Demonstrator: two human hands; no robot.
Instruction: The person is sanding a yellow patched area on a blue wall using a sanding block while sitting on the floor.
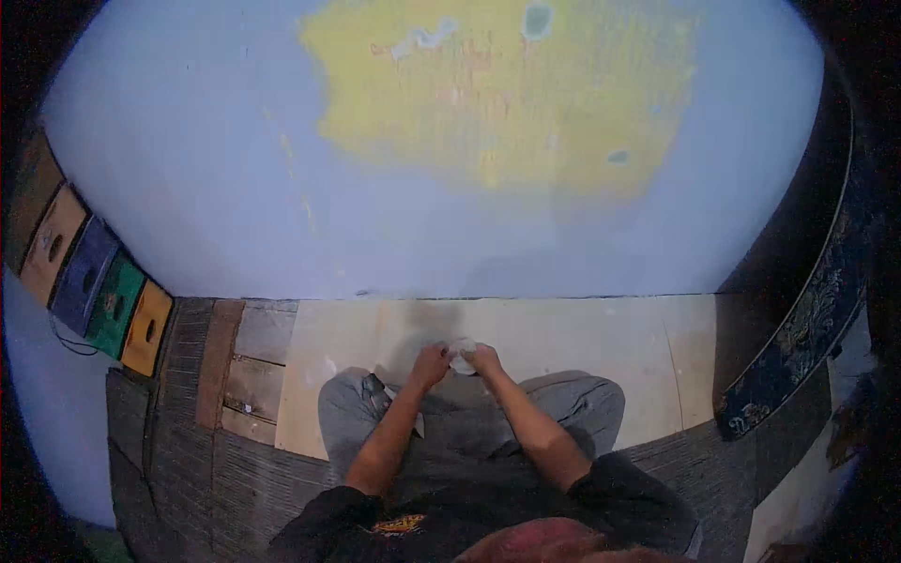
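My left hand and my right hand meet in front of my crossed legs, with a small round whitish object between them. The fingers of both hands close on its edges; what exactly it is, I cannot tell. A putty knife or similar tool with a dark handle lies on my left thigh, partly behind my left forearm. Beyond my hands rises a pale blue wall with a large yellowish patch and small whitish and greenish spots.
Pale boards cover the floor at the wall's foot, with a dark ribbed mat around them. At left stands a drawer unit with coloured fronts; at right, a dark patterned panel leans.
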